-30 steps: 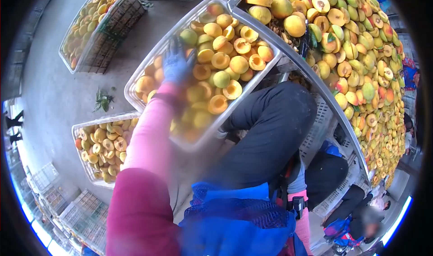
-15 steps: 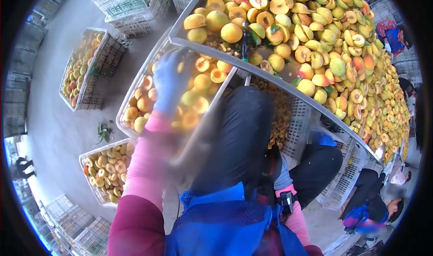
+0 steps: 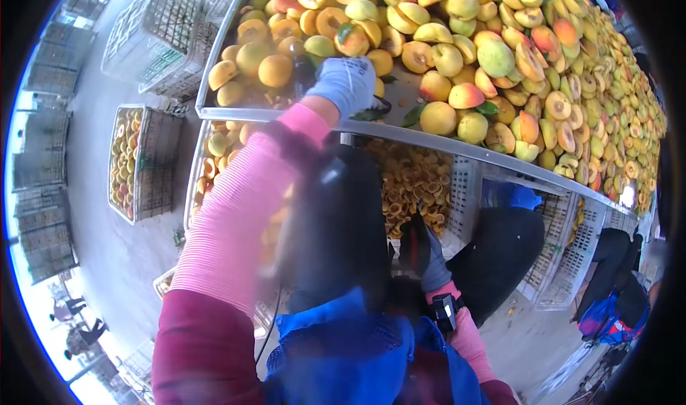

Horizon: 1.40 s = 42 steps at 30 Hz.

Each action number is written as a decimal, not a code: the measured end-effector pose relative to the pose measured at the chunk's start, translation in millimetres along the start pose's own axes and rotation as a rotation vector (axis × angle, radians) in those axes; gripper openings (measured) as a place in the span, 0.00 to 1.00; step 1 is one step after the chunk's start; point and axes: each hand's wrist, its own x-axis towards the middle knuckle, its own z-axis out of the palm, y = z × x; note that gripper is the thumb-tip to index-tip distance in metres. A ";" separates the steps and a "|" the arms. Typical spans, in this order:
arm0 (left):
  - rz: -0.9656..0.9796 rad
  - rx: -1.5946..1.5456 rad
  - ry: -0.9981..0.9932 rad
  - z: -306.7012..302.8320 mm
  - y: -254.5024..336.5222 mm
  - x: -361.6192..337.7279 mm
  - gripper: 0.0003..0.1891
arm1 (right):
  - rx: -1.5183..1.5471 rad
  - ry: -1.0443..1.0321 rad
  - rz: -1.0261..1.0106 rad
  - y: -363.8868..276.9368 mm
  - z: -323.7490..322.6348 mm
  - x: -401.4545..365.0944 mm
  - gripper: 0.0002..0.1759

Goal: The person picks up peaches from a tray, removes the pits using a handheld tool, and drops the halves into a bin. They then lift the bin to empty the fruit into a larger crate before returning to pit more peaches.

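My left hand (image 3: 346, 83), in a light blue glove, is over the near edge of the metal-rimmed table (image 3: 279, 114), among halved and whole yellow-orange fruit (image 3: 275, 70). Its fingers are mostly hidden; a dark shape shows beside them, and I cannot make out what it is. My right hand (image 3: 433, 261), in a grey-blue glove with dark fingers, is low between my knees. It is close to a crate of cut fruit pieces (image 3: 414, 183) under the table. Whether it holds anything is unclear.
A crate of fruit (image 3: 214, 148) stands below the table's left end, partly behind my left arm. Another full crate (image 3: 153, 162) is on the floor at left, with stacked crates (image 3: 153, 30) beyond. A seated person (image 3: 614, 283) is at the right.
My left hand has moved from above the crate of fruit up and right onto the table. The view has shifted, so the table appears further left. My right hand remains low.
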 end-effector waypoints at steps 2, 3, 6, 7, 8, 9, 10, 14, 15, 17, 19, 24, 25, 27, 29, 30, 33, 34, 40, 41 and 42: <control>0.016 -0.210 -0.050 -4.8 -8.8 1.9 0.30 | -0.028 -0.007 -0.016 -8.3 -4.3 -2.9 0.19; 0.001 -0.270 0.049 1.8 -14.2 -3.8 0.31 | 0.114 0.013 0.090 -17.3 -7.2 -1.4 0.19; 0.042 -0.772 0.133 -9.7 -15.0 -38.8 0.32 | 0.639 0.149 0.447 -68.0 -20.0 1.5 0.21; 0.009 -1.131 0.000 -37.2 -0.3 -65.0 0.32 | 0.726 0.180 0.483 -88.8 -24.2 2.3 0.21; -0.031 -1.488 -0.145 -57.6 13.9 -90.5 0.32 | 0.605 0.168 0.338 -109.9 -25.9 3.3 0.20; -0.022 -1.462 -0.108 -40.5 16.3 -106.4 0.31 | 0.573 0.117 0.256 -139.8 -27.3 3.3 0.19; -0.001 -1.483 -0.079 -25.9 21.1 -119.9 0.30 | 0.544 0.070 0.173 -169.6 -28.7 3.4 0.17; 0.039 -1.853 -0.039 -19.9 66.8 -158.5 0.26 | 0.077 -0.001 -0.143 -212.6 -3.5 -2.2 0.16; -0.027 -2.067 -0.066 -41.6 85.6 -164.6 0.28 | -0.114 -0.001 -0.223 -206.3 0.0 -4.7 0.18; -0.067 -2.073 0.042 -43.4 99.1 -169.3 0.30 | -0.381 -0.016 -0.337 -197.0 4.7 -10.8 0.22; -0.255 -2.024 0.183 -27.1 115.7 -174.6 0.29 | -0.365 -0.005 -0.427 -197.7 6.9 -11.2 0.22; -0.394 -1.879 0.356 -18.7 131.9 -185.7 0.28 | -0.141 0.016 -0.341 -199.9 8.9 -17.2 0.23; -0.405 -1.939 0.308 -20.4 129.5 -187.7 0.28 | -0.110 -0.013 -0.272 -202.1 7.9 -19.5 0.22; -0.408 -2.001 0.247 -21.6 126.2 -190.0 0.28 | -0.493 0.139 -0.613 -198.0 9.4 -17.5 0.21; -0.408 -1.987 0.236 -20.4 123.4 -189.7 0.27 | -0.663 0.180 -0.734 -192.2 12.7 -17.2 0.21; -0.416 -1.971 0.232 -19.2 122.5 -190.2 0.27 | -0.642 0.147 -0.679 -188.5 14.7 -20.6 0.22; -0.486 -1.872 0.245 -8.0 124.5 -190.5 0.25 | -0.631 0.099 -0.600 -170.1 17.8 -23.8 0.22; -0.508 -1.839 0.248 -4.6 126.0 -191.0 0.24 | -0.630 0.107 -0.613 -166.2 17.5 -25.1 0.22; -0.418 -1.846 0.465 9.1 131.4 -193.7 0.15 | -0.495 0.073 -0.665 -180.6 19.5 -25.7 0.19; -0.441 -1.836 0.459 9.9 131.2 -194.5 0.14 | -0.449 0.039 -0.612 -177.0 21.1 -26.6 0.19; -0.465 -1.828 0.451 11.1 131.2 -195.4 0.14 | -0.395 -0.003 -0.501 -169.7 25.9 -28.8 0.19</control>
